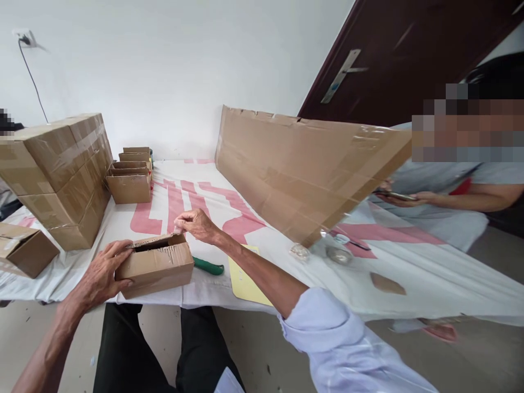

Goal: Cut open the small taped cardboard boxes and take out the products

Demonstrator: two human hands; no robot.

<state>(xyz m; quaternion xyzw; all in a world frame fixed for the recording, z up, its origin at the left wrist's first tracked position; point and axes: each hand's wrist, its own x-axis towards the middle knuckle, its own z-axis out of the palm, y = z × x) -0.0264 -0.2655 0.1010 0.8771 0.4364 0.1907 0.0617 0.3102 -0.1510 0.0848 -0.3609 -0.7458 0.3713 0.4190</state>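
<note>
A small cardboard box [158, 269] lies at the table's front edge, its upper side partly open along a dark gap with torn edges. My left hand [104, 273] grips the box's left end, thumb on the front and fingers over the top. At the box's far right corner, my right hand [196, 224] is closed in a pinch on a flap edge or a bit of tape; which one is too small to tell. A green-handled tool [208, 266] lies right of the box, partly hidden behind it.
Stacked taped boxes [65, 169] and a smaller box [30, 248] stand left, open cartons [129, 185] behind. A large cardboard sheet [303, 164] leans across the table. A yellow sheet [248, 275] and tape rolls [299, 252] lie right. A seated person holds a phone [395, 195].
</note>
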